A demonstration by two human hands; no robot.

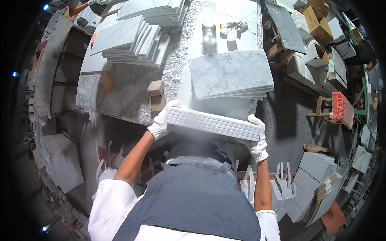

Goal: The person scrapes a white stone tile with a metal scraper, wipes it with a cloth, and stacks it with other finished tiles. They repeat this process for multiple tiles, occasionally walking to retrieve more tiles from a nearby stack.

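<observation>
The person holds a stack of white marble tiles (213, 123) by its two short ends, level, at the near edge of the counter (132, 96). The left hand (163, 120), in a white knit glove, is closed around the stack's left end, fingers curled over the top tile. The right hand (257, 138), gloved the same way, grips the right end, with fingers wrapped over the upper edge.

Just beyond the held stack, a second stack of grey-veined marble tiles (231, 74) lies on the counter, slightly fanned. Farther back stand a clear glass (208, 13) and a crumpled pair of gloves (235, 27). To the left, more marble tiles (132, 38) lie in loose overlapping piles, and two small wooden blocks (157, 94) sit near the left hand, on the counter's speckled grey surface. On the right, white boxes (309, 60) crowd the dark floor, beside a small wooden stool (325, 106). Another person's arm (78, 8) shows at the top left.
</observation>
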